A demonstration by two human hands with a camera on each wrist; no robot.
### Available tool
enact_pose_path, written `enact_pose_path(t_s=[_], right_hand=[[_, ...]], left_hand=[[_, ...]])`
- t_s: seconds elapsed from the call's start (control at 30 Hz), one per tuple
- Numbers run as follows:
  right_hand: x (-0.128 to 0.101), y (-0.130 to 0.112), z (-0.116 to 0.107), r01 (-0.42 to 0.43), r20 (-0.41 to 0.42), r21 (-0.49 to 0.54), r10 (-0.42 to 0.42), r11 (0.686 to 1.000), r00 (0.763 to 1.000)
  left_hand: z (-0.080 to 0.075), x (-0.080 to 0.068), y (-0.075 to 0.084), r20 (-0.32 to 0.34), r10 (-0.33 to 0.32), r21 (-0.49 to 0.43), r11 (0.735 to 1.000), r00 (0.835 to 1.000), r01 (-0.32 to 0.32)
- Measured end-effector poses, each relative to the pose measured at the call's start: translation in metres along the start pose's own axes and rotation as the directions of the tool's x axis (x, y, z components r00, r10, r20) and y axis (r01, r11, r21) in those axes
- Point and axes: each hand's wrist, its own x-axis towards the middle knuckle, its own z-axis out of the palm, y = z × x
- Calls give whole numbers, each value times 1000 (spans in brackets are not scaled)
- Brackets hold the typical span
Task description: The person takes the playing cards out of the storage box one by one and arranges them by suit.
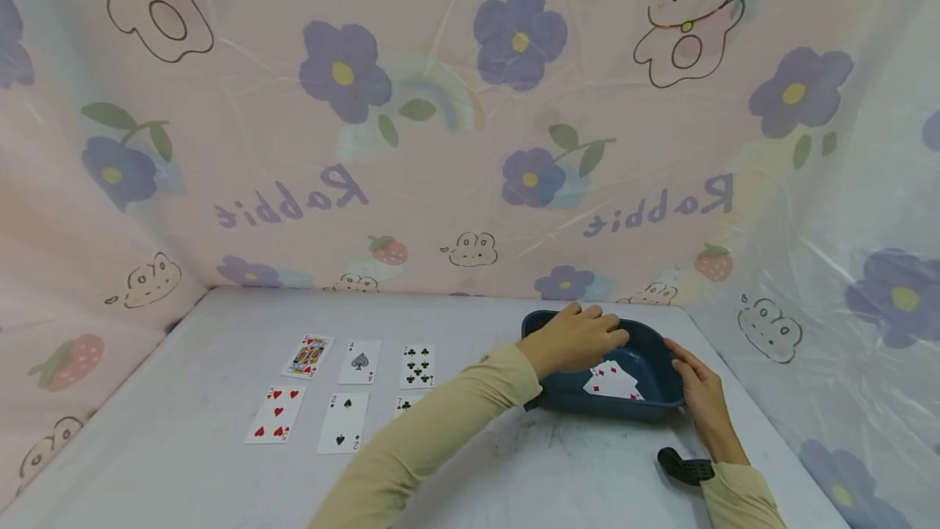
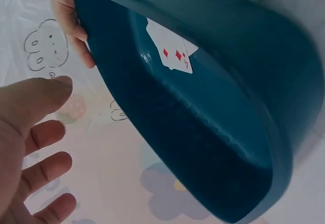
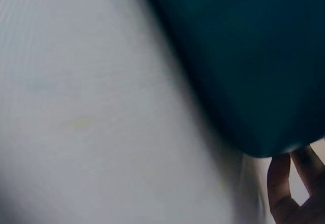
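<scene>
A dark blue tray (image 1: 654, 411) stands on the grey table, right of centre, with several face-up playing cards (image 1: 613, 382) inside it. My left hand (image 1: 580, 339) hovers over the tray's near-left part, fingers relaxed and holding nothing. In the left wrist view that left hand (image 2: 35, 148) is spread beside the tray (image 2: 203, 122), and a diamonds card (image 2: 172, 51) shows inside. My right hand (image 1: 698, 390) holds the tray's right rim, thumb on top and fingers (image 3: 289, 183) down the outer wall (image 3: 244, 56).
Face-up cards lie in two rows at centre left: king of hearts (image 1: 308, 356), ace of spades (image 1: 360, 362), seven of clubs (image 1: 418, 366), five of hearts (image 1: 277, 414), two of spades (image 1: 343, 422). My left sleeve half hides another card (image 1: 404, 405). Flowered plastic sheeting walls the table.
</scene>
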Motion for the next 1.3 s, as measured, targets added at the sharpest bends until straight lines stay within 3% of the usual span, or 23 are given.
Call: enact_pose_path(t_s=[0.33, 0.6, 0.97, 1.3], right_hand=[[1, 0, -1, 24, -6, 13, -24, 1000, 1000], [2, -1, 3, 34, -6, 31, -34, 999, 999], [2, 0, 8, 12, -3, 73, -12, 997, 1000], [-3, -2, 3, -18, -9, 81, 18, 997, 1000]], left_hand=[[14, 20, 15, 57, -22, 9, 1000, 998, 22], [29, 23, 28, 23, -74, 27, 997, 997, 74], [54, 36, 39, 163, -135, 21, 991, 977, 133], [61, 51, 51, 225, -113, -19, 993, 968, 120]])
